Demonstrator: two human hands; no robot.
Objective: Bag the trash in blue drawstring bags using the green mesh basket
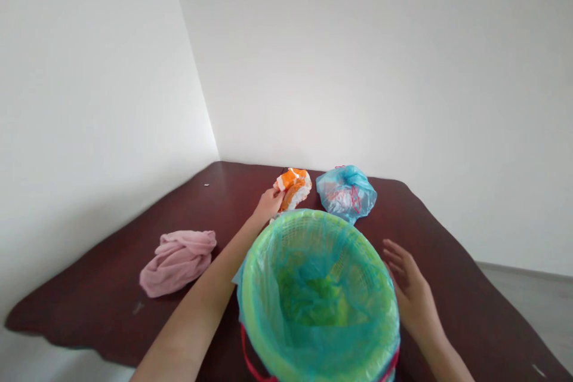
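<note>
The left grip [268, 203] clamps the crumpled orange bag [293, 188], light and soft, best held by its loose folds; the right grip [409, 289] stands open beside the lined basket [251, 286].

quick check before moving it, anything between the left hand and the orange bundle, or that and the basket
The left hand touches the orange and white bundle, so nothing is between them. The bundle lies just behind the basket's green rim; only that raised rim stands in its way.
</note>
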